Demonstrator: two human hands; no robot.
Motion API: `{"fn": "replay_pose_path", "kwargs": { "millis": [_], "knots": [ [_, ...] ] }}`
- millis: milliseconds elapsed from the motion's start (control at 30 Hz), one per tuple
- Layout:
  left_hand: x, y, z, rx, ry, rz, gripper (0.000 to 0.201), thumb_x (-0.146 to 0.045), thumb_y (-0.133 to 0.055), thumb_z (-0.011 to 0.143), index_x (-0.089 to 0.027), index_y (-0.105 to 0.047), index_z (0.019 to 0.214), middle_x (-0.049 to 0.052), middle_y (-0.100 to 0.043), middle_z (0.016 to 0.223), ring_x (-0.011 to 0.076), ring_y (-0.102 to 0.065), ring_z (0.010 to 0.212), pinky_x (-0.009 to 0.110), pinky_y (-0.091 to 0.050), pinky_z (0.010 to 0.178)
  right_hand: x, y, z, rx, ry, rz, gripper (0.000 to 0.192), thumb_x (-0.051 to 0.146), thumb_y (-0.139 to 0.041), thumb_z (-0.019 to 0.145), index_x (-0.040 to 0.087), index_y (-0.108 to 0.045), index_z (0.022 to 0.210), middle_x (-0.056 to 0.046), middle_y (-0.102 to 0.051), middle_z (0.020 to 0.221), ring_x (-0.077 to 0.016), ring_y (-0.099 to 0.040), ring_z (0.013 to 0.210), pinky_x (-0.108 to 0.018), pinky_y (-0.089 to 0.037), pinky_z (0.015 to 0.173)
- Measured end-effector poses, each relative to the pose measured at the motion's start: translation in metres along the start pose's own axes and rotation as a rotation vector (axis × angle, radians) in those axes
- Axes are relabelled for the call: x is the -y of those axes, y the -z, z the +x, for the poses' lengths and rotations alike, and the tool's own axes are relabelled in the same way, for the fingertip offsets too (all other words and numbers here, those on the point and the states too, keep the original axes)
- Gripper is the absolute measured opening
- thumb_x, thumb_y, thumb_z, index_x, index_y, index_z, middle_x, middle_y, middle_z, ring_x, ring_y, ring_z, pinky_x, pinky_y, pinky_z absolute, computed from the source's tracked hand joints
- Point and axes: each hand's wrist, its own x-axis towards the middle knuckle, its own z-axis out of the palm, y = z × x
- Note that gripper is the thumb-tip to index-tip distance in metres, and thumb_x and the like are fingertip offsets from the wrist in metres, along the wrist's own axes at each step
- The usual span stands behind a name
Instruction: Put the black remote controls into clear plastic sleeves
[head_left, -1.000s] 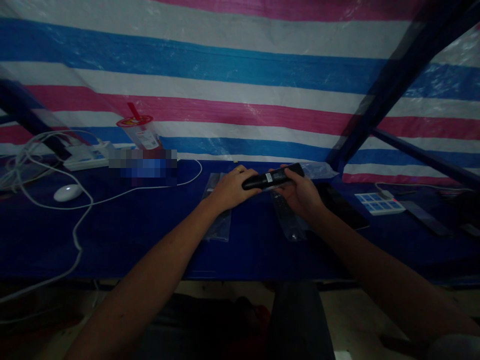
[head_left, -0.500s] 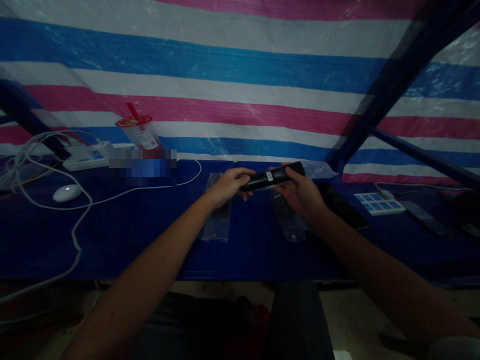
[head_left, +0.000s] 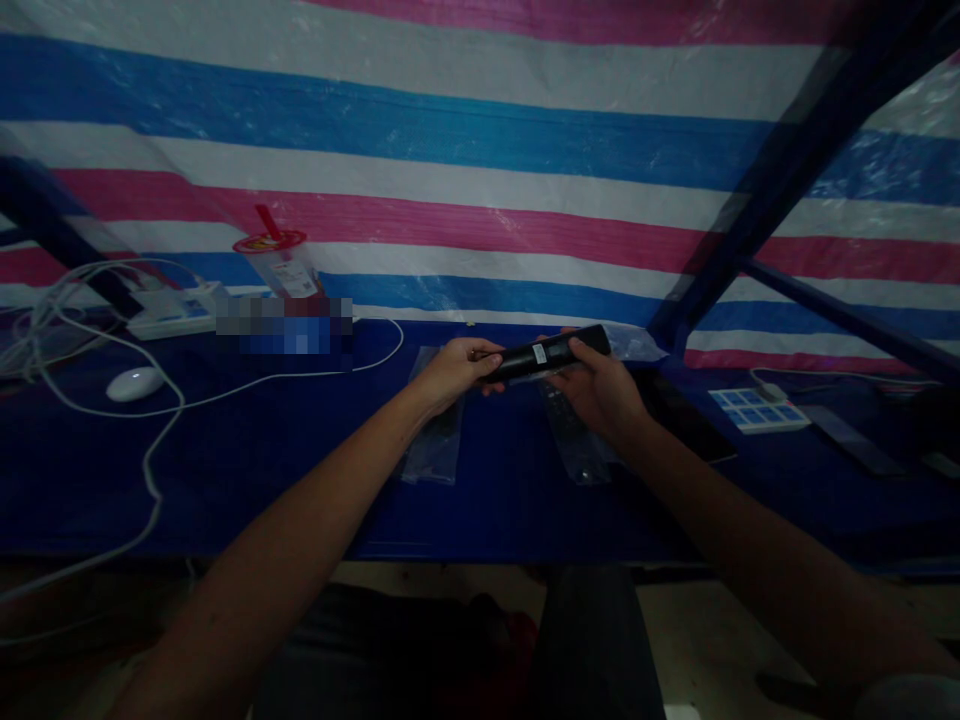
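A white cable (head_left: 154, 440) loops across the dark blue surface (head_left: 300, 450) past a white mouse (head_left: 134, 383), with a lidded cup (head_left: 279, 263) behind against a striped tarp wall (head_left: 480, 150). The left hand (head_left: 456, 369) is closed on one end of a black remote (head_left: 546, 353), held above the surface; the right hand (head_left: 602, 390) grips its other half. Two clear plastic bags (head_left: 435, 440) lie beneath. A blue-squared card (head_left: 757, 408) sits far right.

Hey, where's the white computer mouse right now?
In the head view the white mouse lies far left on the blue table, inside a loop of white cable, in front of the white power strip.
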Motion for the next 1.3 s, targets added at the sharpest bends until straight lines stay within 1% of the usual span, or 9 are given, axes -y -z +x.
{"fn": "replay_pose_path", "kwargs": {
  "millis": [200, 333, 400, 500, 600, 700, 867, 1033, 1300],
  "knots": [
    [-0.006, -0.003, -0.003, -0.039, 0.035, -0.025, 0.021, -0.023, -0.064, 0.086, -0.010, -0.064, 0.103, 0.007, -0.065, 0.076, 0.0146, -0.065, 0.058, 0.026, -0.042, 0.049, 0.000, -0.002, 0.000, 0.003, -0.014, 0.013, 0.016, 0.026, -0.070, 0.086, 0.023, -0.062, 0.099, -0.006, -0.074, 0.100, -0.0259, -0.070, 0.108, -0.048, -0.057, 0.096],
    [-0.010, -0.004, -0.002, -0.109, 0.056, 0.004, 0.018, -0.026, -0.058, 0.088, -0.014, -0.066, 0.098, 0.008, -0.063, 0.076, 0.0138, -0.061, 0.056, 0.028, -0.043, 0.050, -0.001, -0.008, -0.001, -0.014, -0.044, -0.003, 0.020, 0.042, -0.061, 0.094, 0.022, -0.062, 0.096, -0.009, -0.074, 0.099, -0.0268, -0.070, 0.106, -0.050, -0.058, 0.094],
    [-0.011, 0.001, 0.000, -0.225, 0.056, 0.072, 0.020, -0.027, -0.053, 0.088, -0.016, -0.066, 0.100, 0.006, -0.061, 0.073, 0.0133, -0.057, 0.053, 0.028, -0.043, 0.051, -0.001, -0.008, -0.001, -0.009, -0.043, 0.008, 0.026, 0.047, -0.056, 0.096, 0.022, -0.062, 0.098, -0.011, -0.074, 0.104, -0.0280, -0.070, 0.108, -0.052, -0.058, 0.095],
    [-0.012, 0.019, 0.004, -0.524, 0.019, 0.282, 0.027, -0.025, -0.046, 0.087, -0.016, -0.067, 0.100, 0.005, -0.059, 0.070, 0.0143, -0.052, 0.050, 0.028, -0.040, 0.052, 0.003, -0.004, 0.003, -0.036, -0.010, 0.039, 0.026, 0.047, -0.057, 0.095, 0.022, -0.062, 0.101, -0.012, -0.073, 0.111, -0.0291, -0.070, 0.112, -0.052, -0.057, 0.097],
    [-0.014, 0.046, 0.004, -0.777, -0.078, 0.550, 0.026, -0.022, -0.043, 0.084, -0.017, -0.068, 0.088, 0.008, -0.065, 0.080, 0.0194, -0.059, 0.067, 0.031, -0.044, 0.064, 0.009, 0.002, 0.009, -0.092, 0.021, 0.070, 0.027, 0.048, -0.058, 0.092, 0.023, -0.060, 0.101, -0.013, -0.072, 0.112, -0.0295, -0.070, 0.112, -0.051, -0.057, 0.097],
    [-0.019, 0.064, 0.001, -0.897, -0.123, 0.772, 0.023, -0.015, -0.043, 0.078, -0.018, -0.066, 0.082, 0.009, -0.068, 0.087, 0.0227, -0.062, 0.084, 0.032, -0.044, 0.075, 0.014, 0.006, 0.012, -0.110, 0.030, 0.097, 0.023, 0.045, -0.054, 0.094, 0.024, -0.060, 0.102, -0.012, -0.073, 0.112, -0.0288, -0.070, 0.112, -0.051, -0.058, 0.097],
    [-0.023, 0.065, -0.002, -0.872, -0.040, 0.827, 0.022, -0.013, -0.043, 0.074, -0.019, -0.063, 0.080, 0.009, -0.070, 0.088, 0.0232, -0.062, 0.089, 0.032, -0.045, 0.079, 0.013, 0.006, 0.012, -0.092, 0.071, 0.100, 0.023, 0.045, -0.055, 0.093, 0.027, -0.060, 0.107, -0.010, -0.072, 0.116, -0.0286, -0.070, 0.113, -0.053, -0.057, 0.097],
    [-0.024, 0.058, -0.002, -0.848, -0.043, 0.804, 0.020, -0.014, -0.044, 0.072, -0.019, -0.063, 0.076, 0.011, -0.072, 0.092, 0.0257, -0.065, 0.092, 0.034, -0.047, 0.082, 0.013, 0.008, 0.014, -0.092, 0.086, 0.077, 0.026, 0.047, -0.058, 0.091, 0.028, -0.058, 0.108, -0.009, -0.070, 0.120, -0.0288, -0.069, 0.113, -0.051, -0.058, 0.095],
    [-0.014, 0.061, 0.008, -0.713, 0.033, 0.799, 0.022, -0.017, -0.044, 0.075, -0.016, -0.066, 0.074, 0.015, -0.073, 0.089, 0.0284, -0.067, 0.095, 0.036, -0.048, 0.085, 0.014, 0.008, 0.013, -0.072, 0.068, 0.079, 0.022, 0.045, -0.051, 0.096, 0.028, -0.058, 0.109, -0.008, -0.071, 0.121, -0.0269, -0.069, 0.114, -0.050, -0.055, 0.101]
  ]
}}
